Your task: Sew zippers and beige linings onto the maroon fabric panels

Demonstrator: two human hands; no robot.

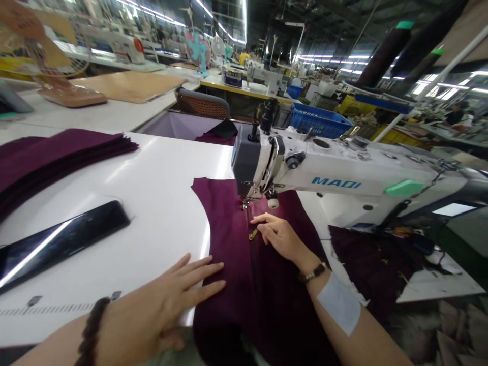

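Note:
A maroon fabric piece (236, 244) with a zipper (253, 235) lies on the white table under the needle of a white MAQI sewing machine (335, 178). My left hand (179, 295) lies flat with fingers spread, its fingertips on the fabric's left edge. My right hand (280, 236) rests on the fabric just below the presser foot, fingers curled and pressed down beside the brass zipper pull. Neither hand grips anything I can name.
A stack of maroon pieces (57, 157) sits at the far left. A black phone (57, 244) lies on the table (152, 193). More dark fabric (369, 264) lies right of the machine. A blue crate (320, 122), chair and other workstations stand behind.

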